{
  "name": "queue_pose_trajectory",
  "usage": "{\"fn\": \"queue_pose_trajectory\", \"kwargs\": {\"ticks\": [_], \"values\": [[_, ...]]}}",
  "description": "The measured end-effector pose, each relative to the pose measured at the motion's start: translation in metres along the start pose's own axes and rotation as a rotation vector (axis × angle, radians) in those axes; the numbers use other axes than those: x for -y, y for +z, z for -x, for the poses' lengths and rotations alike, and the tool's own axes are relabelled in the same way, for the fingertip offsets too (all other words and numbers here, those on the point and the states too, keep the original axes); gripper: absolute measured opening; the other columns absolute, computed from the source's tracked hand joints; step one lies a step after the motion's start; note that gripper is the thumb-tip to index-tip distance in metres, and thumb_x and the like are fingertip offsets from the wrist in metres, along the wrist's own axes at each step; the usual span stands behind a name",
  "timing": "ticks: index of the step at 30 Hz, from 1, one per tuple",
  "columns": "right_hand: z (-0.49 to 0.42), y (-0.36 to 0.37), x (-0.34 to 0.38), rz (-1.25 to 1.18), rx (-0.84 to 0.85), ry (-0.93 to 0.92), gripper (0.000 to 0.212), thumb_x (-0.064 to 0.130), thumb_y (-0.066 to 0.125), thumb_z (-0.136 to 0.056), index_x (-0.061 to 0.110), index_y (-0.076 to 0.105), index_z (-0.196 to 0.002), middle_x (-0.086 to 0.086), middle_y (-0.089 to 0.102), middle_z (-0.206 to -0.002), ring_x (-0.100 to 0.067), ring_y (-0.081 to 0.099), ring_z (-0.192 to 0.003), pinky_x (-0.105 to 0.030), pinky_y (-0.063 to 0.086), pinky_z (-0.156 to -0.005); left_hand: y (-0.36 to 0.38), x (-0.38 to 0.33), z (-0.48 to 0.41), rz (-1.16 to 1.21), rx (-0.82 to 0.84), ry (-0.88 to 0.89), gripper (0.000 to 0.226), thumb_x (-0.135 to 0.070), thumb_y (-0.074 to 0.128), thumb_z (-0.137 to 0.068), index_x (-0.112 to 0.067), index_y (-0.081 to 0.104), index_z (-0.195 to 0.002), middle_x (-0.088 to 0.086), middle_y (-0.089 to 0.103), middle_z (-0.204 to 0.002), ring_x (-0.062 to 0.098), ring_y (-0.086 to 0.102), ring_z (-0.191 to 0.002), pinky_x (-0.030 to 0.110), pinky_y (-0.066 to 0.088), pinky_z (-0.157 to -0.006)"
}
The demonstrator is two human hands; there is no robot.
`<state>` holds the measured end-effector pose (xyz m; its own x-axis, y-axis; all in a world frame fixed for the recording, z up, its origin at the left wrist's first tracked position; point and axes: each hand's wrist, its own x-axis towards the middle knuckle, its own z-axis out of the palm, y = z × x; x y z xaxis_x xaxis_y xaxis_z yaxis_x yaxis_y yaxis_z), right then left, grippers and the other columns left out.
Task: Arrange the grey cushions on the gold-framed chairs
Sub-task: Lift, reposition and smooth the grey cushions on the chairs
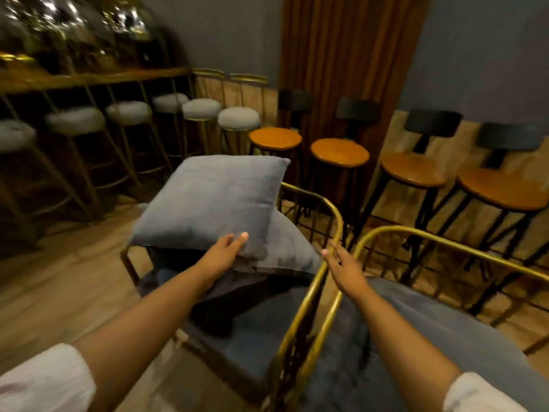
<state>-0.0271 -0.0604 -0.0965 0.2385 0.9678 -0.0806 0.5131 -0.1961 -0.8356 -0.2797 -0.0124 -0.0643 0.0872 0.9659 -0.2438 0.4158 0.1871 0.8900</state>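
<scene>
A grey square cushion point(208, 200) lies tilted on top of a second grey cushion point(289, 248) at the back of a gold-framed chair point(309, 295) with a dark blue seat. My left hand point(225, 251) grips the top cushion's near corner, thumb on top. My right hand point(344, 269) hovers with fingers spread over the gold rail between this chair and a second gold-framed chair point(386, 233) to the right, holding nothing. The second chair's grey-blue seat point(445, 322) carries no cushion.
Wooden round stools point(340, 152) with black backs stand behind the chairs along a brown curtain point(341, 55). White padded bar stools point(237, 118) line a counter point(89, 77) on the left. Wooden floor point(59, 278) lies to the left.
</scene>
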Motion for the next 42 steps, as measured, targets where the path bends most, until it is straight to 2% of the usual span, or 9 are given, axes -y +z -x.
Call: {"fn": "queue_pose_trajectory", "kwargs": {"ticks": [2,5,13,16,20,27,33,39,42], "values": [[-0.024,0.021,0.033,-0.049,-0.003,-0.006,0.056,0.037,0.046,-0.097,0.014,0.034,-0.146,-0.012,0.039,-0.150,-0.027,0.037,-0.139,-0.038,0.030,-0.112,-0.040,0.008,-0.025,-0.025,-0.033,-0.007,0.059,-0.046,0.045,-0.094,-0.005,0.047,-0.137,0.010,0.047,-0.145,0.023,0.045,-0.132,0.021,0.030,-0.098],[-0.063,0.056,0.076,-0.101,-0.030,-0.006,0.059,0.041,0.046,-0.096,0.017,0.031,-0.148,-0.012,0.034,-0.154,-0.027,0.033,-0.141,-0.041,0.031,-0.113,-0.092,0.015,-0.061,-0.042,-0.054,-0.013,0.068,-0.057,0.044,-0.090,-0.010,0.045,-0.140,0.011,0.045,-0.147,0.027,0.043,-0.133,0.033,0.032,-0.106],[-0.174,0.142,0.157,-0.202,-0.068,0.099,0.070,0.046,0.050,-0.092,0.015,0.023,-0.150,-0.014,0.035,-0.152,-0.035,0.038,-0.136,-0.049,0.036,-0.110,-0.210,0.026,-0.179,-0.093,-0.056,-0.017,0.064,-0.048,0.046,-0.093,-0.011,0.036,-0.144,0.014,0.042,-0.147,0.030,0.044,-0.131,0.034,0.034,-0.103],[-0.209,0.160,0.161,-0.197,-0.107,0.142,0.080,0.049,0.059,-0.087,0.011,0.025,-0.149,-0.015,0.037,-0.151,-0.037,0.038,-0.136,-0.052,0.036,-0.109,-0.227,0.033,-0.220,-0.055,-0.062,-0.039,0.060,-0.041,0.047,-0.095,-0.009,0.034,-0.144,0.015,0.042,-0.147,0.031,0.046,-0.129,0.031,0.037,-0.092],[-0.273,0.171,0.135,-0.179,-0.119,0.182,0.115,0.080,0.066,-0.052,0.015,0.040,-0.142,-0.012,0.049,-0.143,-0.036,0.047,-0.130,-0.052,0.042,-0.105,-0.228,0.041,-0.273,-0.058,-0.056,-0.087,0.059,-0.038,0.044,-0.097,-0.017,0.026,-0.148,0.012,0.029,-0.155,0.033,0.036,-0.138,0.037,0.035,-0.103],[-0.335,0.192,0.128,-0.168,-0.226,0.349,0.116,0.066,0.073,-0.062,0.028,0.011,-0.152,-0.008,0.023,-0.157,-0.039,0.030,-0.139,-0.056,0.031,-0.111,-0.230,0.063,-0.361,-0.058,-0.127,-0.184,0.072,-0.047,0.051,-0.091,-0.014,0.024,-0.150,0.014,0.032,-0.155,0.035,0.035,-0.139,0.039,0.030,-0.113],[-0.368,0.198,0.108,-0.242,-0.216,0.337,0.127,0.073,0.078,-0.045,0.035,0.016,-0.149,-0.002,0.036,-0.152,-0.032,0.041,-0.134,-0.054,0.038,-0.108,-0.235,0.079,-0.411,-0.096,-0.091,-0.232,0.095,-0.069,0.057,-0.074,-0.023,0.023,-0.151,0.013,0.031,-0.156,0.035,0.034,-0.140,0.040,0.026,-0.114],[-0.371,0.199,0.100,-0.293,-0.183,0.347,0.123,0.060,0.082,-0.055,0.034,0.011,-0.151,-0.001,0.029,-0.155,-0.031,0.039,-0.136,-0.051,0.038,-0.109,-0.245,0.098,-0.433,-0.005,-0.014,-0.336,0.128,-0.082,0.067,-0.045,-0.018,0.028,-0.149,0.007,0.037,-0.153,0.031,0.043,-0.135,0.042,0.034,-0.111],[-0.359,0.201,0.091,-0.317,-0.177,0.384,0.113,0.055,0.078,-0.064,0.038,0.008,-0.151,0.000,0.029,-0.155,-0.031,0.039,-0.135,-0.047,0.039,-0.107,-0.244,0.102,-0.434,0.045,-0.028,-0.322,0.115,-0.067,0.070,-0.064,-0.017,0.015,-0.152,0.008,0.032,-0.155,0.031,0.039,-0.138,0.040,0.032,-0.111]]}}
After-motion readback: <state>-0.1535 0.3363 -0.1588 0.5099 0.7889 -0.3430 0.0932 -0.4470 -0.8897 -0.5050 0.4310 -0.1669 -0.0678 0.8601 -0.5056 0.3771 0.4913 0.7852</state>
